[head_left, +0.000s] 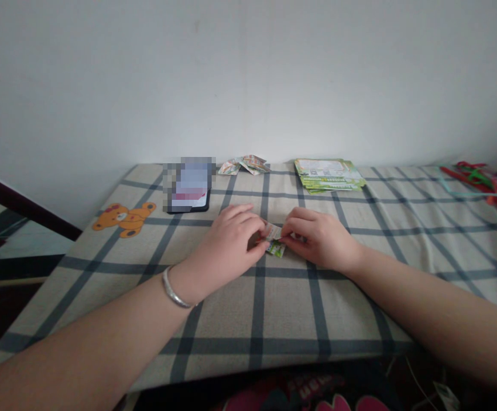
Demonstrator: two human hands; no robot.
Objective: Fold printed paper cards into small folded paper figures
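Observation:
A small folded piece of printed paper (275, 240), green and pink, lies between both hands on the checked tablecloth (231, 297). My left hand (227, 245), with a silver bangle on its wrist, pinches the paper's left side with curled fingers. From the right, my right hand (317, 237) pinches the other side, fingers pressed together on it. Both hands rest low on the cloth near the table's middle.
A dark phone (188, 185) lies at the back, left of centre. Small folded paper pieces (245, 165) and a stack of green printed sheets (328, 174) sit by the wall. Red and teal ribbons (488, 185) lie far right. A bear print (124, 218) marks the cloth.

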